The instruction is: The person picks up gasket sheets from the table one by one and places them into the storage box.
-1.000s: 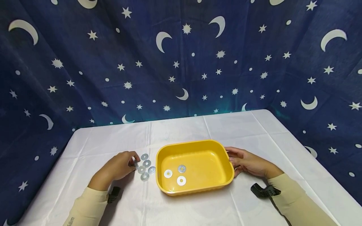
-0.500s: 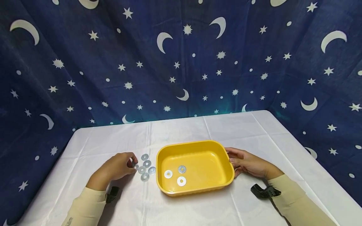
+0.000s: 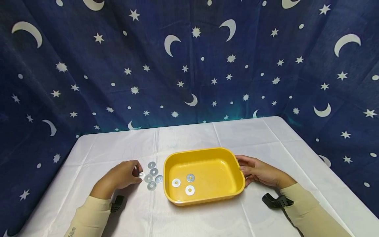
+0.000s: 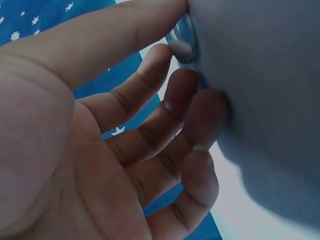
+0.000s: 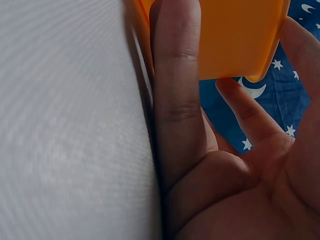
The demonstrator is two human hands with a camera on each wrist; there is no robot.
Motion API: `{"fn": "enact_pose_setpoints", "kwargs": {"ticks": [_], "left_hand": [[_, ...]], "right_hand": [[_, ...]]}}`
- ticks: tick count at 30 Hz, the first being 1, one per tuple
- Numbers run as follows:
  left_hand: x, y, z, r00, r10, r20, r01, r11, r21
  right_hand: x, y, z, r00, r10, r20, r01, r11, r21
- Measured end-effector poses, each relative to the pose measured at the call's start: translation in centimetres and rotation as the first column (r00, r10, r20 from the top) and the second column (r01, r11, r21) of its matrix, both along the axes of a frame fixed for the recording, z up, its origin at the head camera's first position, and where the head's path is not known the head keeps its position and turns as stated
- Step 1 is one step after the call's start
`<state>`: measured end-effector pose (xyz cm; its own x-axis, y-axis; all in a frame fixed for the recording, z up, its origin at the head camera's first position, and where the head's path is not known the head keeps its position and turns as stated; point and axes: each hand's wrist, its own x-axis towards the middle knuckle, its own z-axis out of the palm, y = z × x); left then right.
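Note:
A small round metal washer [image 3: 141,175] stands tilted between the thumb and index finger of my left hand [image 3: 118,176], which pinches it right at the tabletop. Close up in the left wrist view, the washer [image 4: 185,37] shows edge-on at the fingertips, its far side hidden. Several more washers [image 3: 151,186] lie flat beside it. My right hand [image 3: 263,170] rests at the right end of a yellow tray [image 3: 204,199], fairly straight fingers touching its rim and outer wall. Inside the tray lie 3 washers [image 3: 190,190], toward its left end.
A white cloth [image 3: 192,220] covers the table, with a blue curtain [image 3: 189,65] of moons and stars hanging behind and at both sides. Black straps [image 3: 276,201] are worn at the wrists.
My left hand has drawn slightly left, and the washer at its fingertips has tipped up and now catches the light. My right hand and the tray have stayed put.

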<state>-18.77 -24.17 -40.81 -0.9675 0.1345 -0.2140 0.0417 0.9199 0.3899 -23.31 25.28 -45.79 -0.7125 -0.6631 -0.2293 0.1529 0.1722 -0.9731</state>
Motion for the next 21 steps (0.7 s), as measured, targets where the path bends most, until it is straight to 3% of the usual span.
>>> {"fn": "enact_pose_setpoints", "kwargs": {"ticks": [7,16,21], "left_hand": [[0.04,-0.02,-0.07,1.000,-0.025,-0.009,0.025,0.999,0.025],[-0.08,0.27,0.23,0.999,-0.011,0.039,0.009,0.999,0.044],[-0.12,0.53,0.35,0.999,-0.042,0.028,0.040,0.996,0.080]], "right_hand": [[-0.02,0.04,-0.24,1.000,0.006,-0.006,-0.006,1.000,-0.015],[-0.11,0.09,-0.42,1.000,0.011,-0.010,-0.012,1.000,-0.025],[-0.07,0.04,-0.38,1.000,0.011,-0.021,-0.011,1.000,-0.020]]}}
